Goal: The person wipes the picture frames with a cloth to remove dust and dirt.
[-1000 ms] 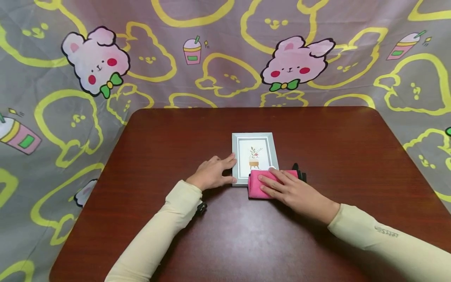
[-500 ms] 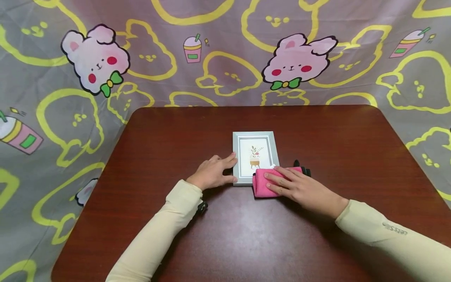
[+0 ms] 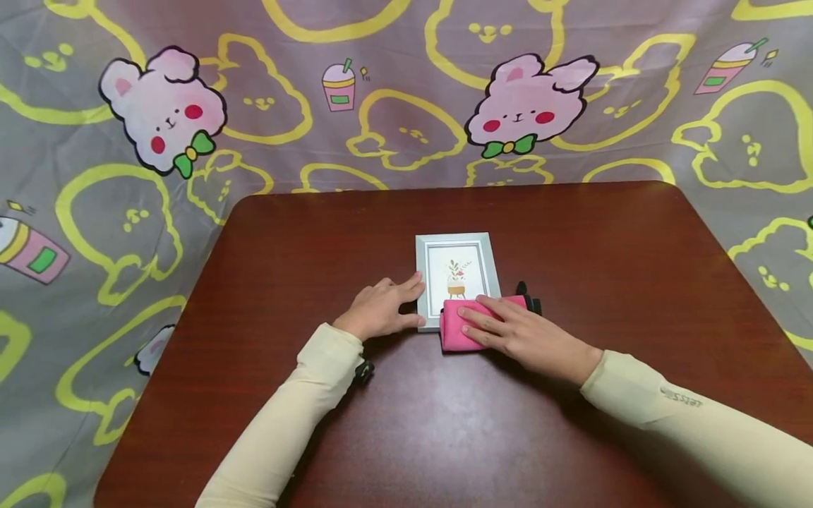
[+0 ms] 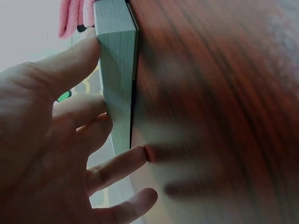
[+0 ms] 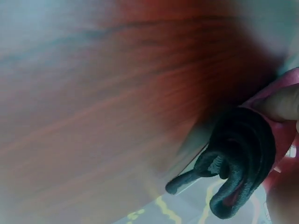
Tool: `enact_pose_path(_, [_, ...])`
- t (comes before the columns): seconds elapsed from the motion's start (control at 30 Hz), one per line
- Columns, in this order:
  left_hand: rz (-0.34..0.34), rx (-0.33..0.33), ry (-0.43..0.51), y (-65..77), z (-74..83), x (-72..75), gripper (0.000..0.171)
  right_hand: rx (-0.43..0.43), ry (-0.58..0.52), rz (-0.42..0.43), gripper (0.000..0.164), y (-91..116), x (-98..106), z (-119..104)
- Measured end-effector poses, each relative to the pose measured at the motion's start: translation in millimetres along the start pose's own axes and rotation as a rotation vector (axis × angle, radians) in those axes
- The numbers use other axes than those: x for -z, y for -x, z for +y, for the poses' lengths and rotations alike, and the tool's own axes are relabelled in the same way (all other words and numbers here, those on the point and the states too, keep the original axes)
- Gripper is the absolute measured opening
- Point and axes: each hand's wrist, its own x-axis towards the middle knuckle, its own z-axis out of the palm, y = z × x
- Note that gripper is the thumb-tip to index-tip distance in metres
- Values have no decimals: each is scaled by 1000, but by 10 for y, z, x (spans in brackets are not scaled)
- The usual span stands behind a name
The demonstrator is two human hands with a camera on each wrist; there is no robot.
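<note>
I have on my feed: brown table [image 3: 406, 423] | silver picture frame [image 3: 456, 275] lying flat near the table's middle | left hand [image 3: 379, 310] released, fingers extended, touching the frame's left edge | right hand [image 3: 527, 337] grasping folded pink cloth [image 3: 452, 329], which covers the frame's near right corner

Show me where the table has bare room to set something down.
Bare table: beyond the picture frame up to the patterned fabric, outside either sleeve, and between the sleeves. Crowded: the frame's near end, left hand against its left side, right hand holding the pink cloth over a corner.
</note>
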Motion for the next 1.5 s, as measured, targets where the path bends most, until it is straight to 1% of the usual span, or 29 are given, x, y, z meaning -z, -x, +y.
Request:
enact_pose_path(0.1, [5,5,-5,2,-3,1,72,4,-11,-1,60,-58,1,-4])
enact_pose_path(0.17, [7,7,-7,3,-2,7,72,-2,-27,-2,63,-53,-1,8])
enact_pose_path(0.3, [10,-13,-13,-5,11,23,72,-51,-57,6,71,64,8,64])
enact_pose_path(0.4, [11,-17,-45,-7,6,29,73,-94,-53,9,71,144,15,110])
enact_pose_path(0.47, [11,-16,-72,-6,-4,29,73,-112,-45,5,70,162,10,133])
enact_pose_path(0.53, [10,-15,-87,-4,-11,30,73,-118,-44,4,70,145,3,147])
enact_pose_path(0.63, [8,-21,-81,-5,-12,26,73,-115,-62,13,70,93,-21,163])
enact_pose_path(0.73, [10,-27,-64,-15,-5,17,72,-130,-125,25,67,45,-39,176])
enact_pose_path(0.87, [13,-28,-51,-31,5,4,72,-188,-212,17,65,-8,-35,189])
enact_pose_path(0.97, [14,-28,-49,-39,7,4,72,-229,-215,-11,65,-35,-25,200])
enact_pose_path(1.07, [16,-26,-49,-45,1,6,72,-248,-206,-41,66,-45,-18,214])
enact_pose_path(1.17, [18,-26,-56,-48,-1,8,72,-256,-216,-52,67,-55,-16,231])
enact_pose_path(1.3, [18,-28,-54,-48,9,11,72,-257,-239,-27,66,-67,-12,233])
enact_pose_path(1.4, [19,-27,-52,-47,16,12,71,-252,-268,-12,65,-81,21,197])
enact_pose_path(1.5, [28,-22,-51,-46,17,15,71,-237,-295,-17,64,-111,91,131])
